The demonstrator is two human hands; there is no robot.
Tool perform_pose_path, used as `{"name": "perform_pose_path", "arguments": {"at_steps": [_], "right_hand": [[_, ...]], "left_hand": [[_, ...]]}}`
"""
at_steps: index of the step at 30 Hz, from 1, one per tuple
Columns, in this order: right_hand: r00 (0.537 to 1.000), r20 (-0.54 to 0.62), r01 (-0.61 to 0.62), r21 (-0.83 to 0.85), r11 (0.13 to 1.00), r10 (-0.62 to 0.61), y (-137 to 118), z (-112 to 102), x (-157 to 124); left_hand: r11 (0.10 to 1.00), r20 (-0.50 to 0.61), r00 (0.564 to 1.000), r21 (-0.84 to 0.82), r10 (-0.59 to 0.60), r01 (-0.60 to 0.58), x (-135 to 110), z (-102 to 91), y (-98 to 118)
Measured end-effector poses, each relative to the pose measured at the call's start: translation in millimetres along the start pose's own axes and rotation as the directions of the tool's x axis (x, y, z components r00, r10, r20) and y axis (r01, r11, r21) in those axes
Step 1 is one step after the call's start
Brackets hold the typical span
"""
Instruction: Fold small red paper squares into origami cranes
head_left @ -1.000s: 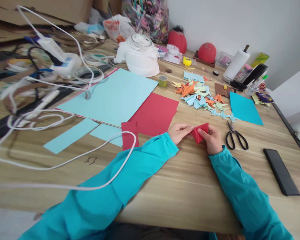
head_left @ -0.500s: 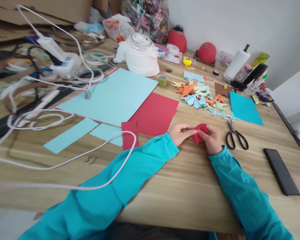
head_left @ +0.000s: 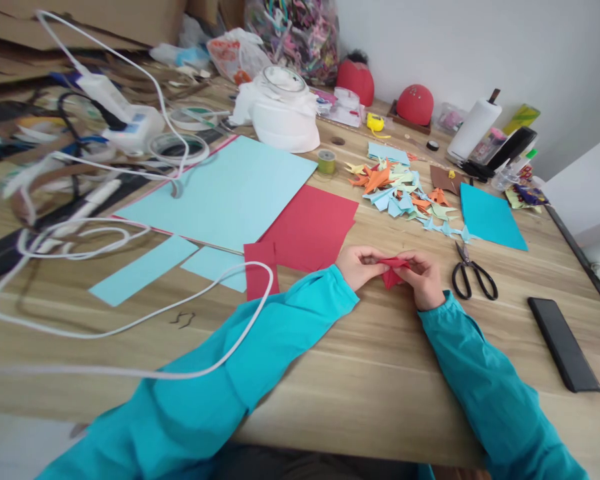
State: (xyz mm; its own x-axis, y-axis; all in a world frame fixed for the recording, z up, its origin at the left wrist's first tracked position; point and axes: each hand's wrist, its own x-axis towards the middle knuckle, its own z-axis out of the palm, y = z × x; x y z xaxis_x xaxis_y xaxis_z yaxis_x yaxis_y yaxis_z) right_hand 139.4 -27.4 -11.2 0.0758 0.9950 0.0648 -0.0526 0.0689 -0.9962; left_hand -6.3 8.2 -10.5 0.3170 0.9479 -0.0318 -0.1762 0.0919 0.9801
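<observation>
Between my two hands is a small folded piece of red paper [head_left: 392, 277], held just above the wooden table. My left hand [head_left: 359, 267] pinches its left side, and my right hand [head_left: 423, 275] pinches its right side with thumb and fingers. Larger red sheets [head_left: 310, 227] lie beyond my left hand, with a smaller red piece [head_left: 261, 270] beside them. To the right of my right hand rest black-handled scissors [head_left: 473, 279]. A pile of folded paper cranes [head_left: 400, 190] in orange, pale blue and pale green lies farther back.
Light blue sheets [head_left: 220, 190] and a light blue strip [head_left: 143, 270] lie to the left. A white cable [head_left: 220, 363] loops over my left sleeve. At right are a black phone [head_left: 564, 343] and a teal sheet [head_left: 493, 215]. A thread spool [head_left: 326, 161] stands behind the red sheets.
The red paper's upper part has been folded down or tilted, so it looks flatter now. Both hands stay in almost the same place, still gripping it.
</observation>
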Motion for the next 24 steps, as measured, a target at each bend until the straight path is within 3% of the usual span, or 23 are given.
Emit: {"name": "perform_pose_path", "arguments": {"at_steps": [6,14,24], "right_hand": [[1.0,0.031,-0.002,0.001,1.0,0.002,-0.5,-0.2,0.3],[0.993,-0.092,-0.07,0.014,0.997,0.071,-1.9,2.4,1.1],[0.996,-0.068,-0.053,0.013,0.998,0.054,2.0,-0.4,2.1]], "left_hand": [[1.0,-0.018,1.0,-0.004,-0.012,0.012,1.0,-0.7,0.5],[0.991,0.027,0.998,-0.124,-0.056,0.059,-2.4,-0.7,3.1],[0.972,0.015,0.993,-0.203,-0.119,0.12,-0.4,0.3,-1.6]]}}
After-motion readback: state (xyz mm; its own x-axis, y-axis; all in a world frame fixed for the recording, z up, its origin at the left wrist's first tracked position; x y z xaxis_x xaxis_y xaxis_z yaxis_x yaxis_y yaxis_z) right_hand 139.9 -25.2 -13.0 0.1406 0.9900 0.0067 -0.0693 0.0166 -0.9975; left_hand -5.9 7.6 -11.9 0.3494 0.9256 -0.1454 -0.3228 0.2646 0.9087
